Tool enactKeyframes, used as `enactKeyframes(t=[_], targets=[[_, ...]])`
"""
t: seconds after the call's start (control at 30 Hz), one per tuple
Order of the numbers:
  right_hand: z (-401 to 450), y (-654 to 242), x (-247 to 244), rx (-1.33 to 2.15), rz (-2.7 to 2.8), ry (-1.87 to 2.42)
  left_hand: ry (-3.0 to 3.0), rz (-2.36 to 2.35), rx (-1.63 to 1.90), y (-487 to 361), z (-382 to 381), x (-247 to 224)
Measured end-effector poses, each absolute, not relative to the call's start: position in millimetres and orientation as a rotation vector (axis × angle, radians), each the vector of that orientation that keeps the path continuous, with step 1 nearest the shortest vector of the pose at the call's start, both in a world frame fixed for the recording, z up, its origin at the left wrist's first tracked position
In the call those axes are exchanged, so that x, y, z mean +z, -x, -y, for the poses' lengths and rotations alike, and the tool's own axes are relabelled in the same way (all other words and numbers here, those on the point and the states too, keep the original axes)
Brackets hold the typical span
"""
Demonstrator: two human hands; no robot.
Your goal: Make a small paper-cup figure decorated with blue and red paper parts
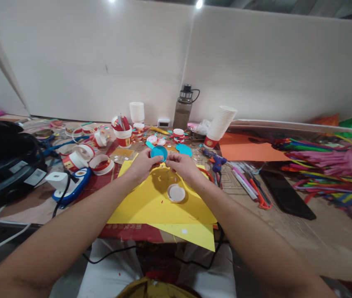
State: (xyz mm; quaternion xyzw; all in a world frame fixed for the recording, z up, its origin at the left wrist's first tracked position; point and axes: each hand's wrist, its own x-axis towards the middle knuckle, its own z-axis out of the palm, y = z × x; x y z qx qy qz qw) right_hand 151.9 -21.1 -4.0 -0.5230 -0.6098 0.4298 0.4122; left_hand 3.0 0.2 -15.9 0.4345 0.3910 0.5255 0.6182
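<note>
Two bare hands (146, 164). One round teal piece with a tab (159, 152), plus at least one flat teal paper piece (183, 150). At least two rectangular yellow paper sheets (132, 209), one rectangular orange paper sheet (250, 147). Two tapered stacks of white paper cups (221, 124). One translucent grey bottle (182, 116), one black rectangular phone (287, 195), one blue glue gun (218, 163). Red-and-white paper rings (101, 164): at least four.

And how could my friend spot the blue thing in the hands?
Find the big yellow paper, then look to its far edge, where the left hand and right hand are close together. Between them is a round blue piece with a tab sticking out. The other blue piece, behind the right hand, isn't held; this one is.
</note>
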Motion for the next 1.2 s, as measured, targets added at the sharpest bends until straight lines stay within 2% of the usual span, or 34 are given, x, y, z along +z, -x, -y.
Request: enactKeyframes(t=[0.7,1.07,1.2], targets=[[24,-152,0,1.036,1.555,1.366,-0.990,-0.770,1.170,0,1,-18],[22,-152,-5,1.049,1.615,1.314,-0.994,-0.853,1.203,-1,-3,-20],[15,-168,2,0.920,1.702,1.392,-0.952,-0.873,1.240,1,-6,-22]])
